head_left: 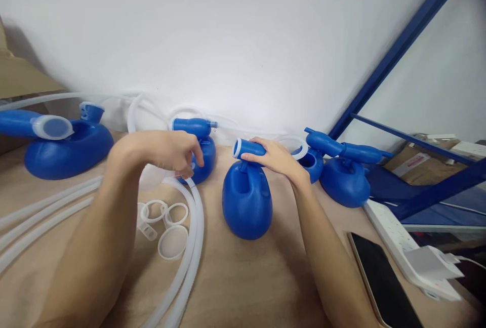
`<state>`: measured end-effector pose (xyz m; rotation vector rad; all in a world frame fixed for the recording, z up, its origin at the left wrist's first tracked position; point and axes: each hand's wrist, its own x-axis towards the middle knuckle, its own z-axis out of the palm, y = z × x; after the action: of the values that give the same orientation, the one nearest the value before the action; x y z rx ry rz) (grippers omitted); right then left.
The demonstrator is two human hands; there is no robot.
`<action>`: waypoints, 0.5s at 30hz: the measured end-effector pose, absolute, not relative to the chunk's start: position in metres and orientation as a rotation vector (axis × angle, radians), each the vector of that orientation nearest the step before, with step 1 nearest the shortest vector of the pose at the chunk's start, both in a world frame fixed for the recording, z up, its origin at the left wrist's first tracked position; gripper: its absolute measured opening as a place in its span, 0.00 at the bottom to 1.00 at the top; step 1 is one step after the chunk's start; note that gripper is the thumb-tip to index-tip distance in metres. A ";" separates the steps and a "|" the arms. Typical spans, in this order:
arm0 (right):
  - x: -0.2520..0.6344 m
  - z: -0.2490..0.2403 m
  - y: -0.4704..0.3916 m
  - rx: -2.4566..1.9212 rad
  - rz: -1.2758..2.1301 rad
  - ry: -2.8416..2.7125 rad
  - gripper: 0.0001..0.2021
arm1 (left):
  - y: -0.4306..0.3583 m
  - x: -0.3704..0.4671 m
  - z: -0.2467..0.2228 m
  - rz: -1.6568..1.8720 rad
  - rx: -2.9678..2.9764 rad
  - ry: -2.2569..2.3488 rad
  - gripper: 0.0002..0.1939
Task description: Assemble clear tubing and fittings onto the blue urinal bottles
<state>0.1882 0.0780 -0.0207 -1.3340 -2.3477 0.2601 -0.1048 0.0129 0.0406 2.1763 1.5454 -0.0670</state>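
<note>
In the middle of the table stands a blue plastic urinal bottle with a looped handle. My right hand is closed round the short blue tube piece at its top, whose pale-rimmed opening faces left. My left hand reaches in with the wrist bent and the fingers curled down, above the ends of white corrugated hoses; what the fingertips hold, if anything, is hidden. Another blue bottle stands just behind my left hand. Translucent rings and caps lie beneath it on the table.
More blue bottles stand at the left and right. A phone and a white power strip with a plugged-in charger lie at the right. A blue metal frame rises beyond. A white wall closes the back.
</note>
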 end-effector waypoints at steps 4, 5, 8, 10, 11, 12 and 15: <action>0.188 -0.020 0.076 -1.354 0.271 -2.341 0.29 | -0.001 -0.114 0.048 -0.104 2.178 1.781 0.16; 0.187 -0.020 0.076 -1.358 0.273 -2.340 0.29 | 0.000 -0.115 0.048 -0.114 2.165 1.804 0.14; 0.188 -0.020 0.076 -1.359 0.279 -2.341 0.30 | 0.003 -0.115 0.047 -0.129 2.165 1.811 0.17; 0.188 -0.021 0.077 -1.354 0.267 -2.347 0.30 | 0.007 -0.111 0.047 -0.021 2.256 1.744 0.25; 0.189 -0.022 0.077 -1.349 0.253 -2.353 0.31 | 0.010 -0.106 0.046 0.074 2.318 1.684 0.29; 0.189 -0.022 0.078 -1.341 0.236 -2.362 0.32 | 0.014 -0.101 0.043 0.181 2.377 1.611 0.32; 0.191 -0.024 0.080 -1.314 0.191 -2.398 0.36 | 0.032 -0.077 0.026 0.472 2.464 1.410 0.31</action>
<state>0.1912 0.0795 -0.0242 -1.3140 -2.3977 0.1907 -0.0773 0.0323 0.0265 2.4640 1.4100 0.4724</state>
